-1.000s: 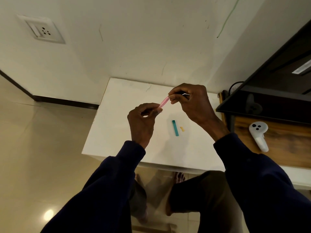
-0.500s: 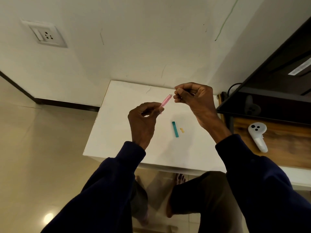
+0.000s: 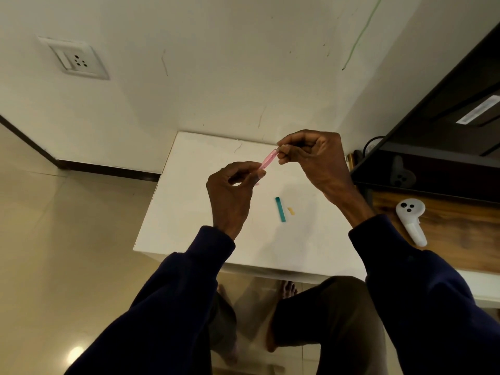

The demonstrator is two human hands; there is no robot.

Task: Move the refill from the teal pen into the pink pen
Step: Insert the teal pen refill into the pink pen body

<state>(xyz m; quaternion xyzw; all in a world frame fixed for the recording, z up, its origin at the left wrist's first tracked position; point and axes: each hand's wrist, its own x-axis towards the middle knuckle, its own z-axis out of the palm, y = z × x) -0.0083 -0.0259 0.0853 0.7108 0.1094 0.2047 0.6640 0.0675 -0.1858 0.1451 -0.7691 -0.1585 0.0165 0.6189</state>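
**Above the desk: refill entering the pink barrel**

Between the two hands, held clear of the desk [image 3: 189, 212], lies the pink pen [image 3: 267, 161]. The left hand [image 3: 230, 193] pinches its lower end, thumb and fingertips closed together on the barrel. The right hand [image 3: 313, 158] has its grip closed at the upper end, where its fingertips meet the barrel's mouth; what they clamp there is thin and mostly hidden, and is judged to be the refill, though it cannot be made out directly.

The pen's long axis runs on a diagonal, from lower left at the left hand up to upper right at the right hand, with the open end pointing toward the right hand.

Outward from the hands, a teal pen piece [image 3: 280, 209] lies flat on the desk, its long axis nearly toward and away from the person. Just beside it, apart from it, lies a small yellowish part [image 3: 290, 210]. A white handheld controller [image 3: 411, 220] rests on the wooden surface to the right, well apart.

Progress, as a judgement: the teal pen appears already opened and emptied, and insertion into the pink barrel is under way. Seating the refill fully and closing the pink pen remain.
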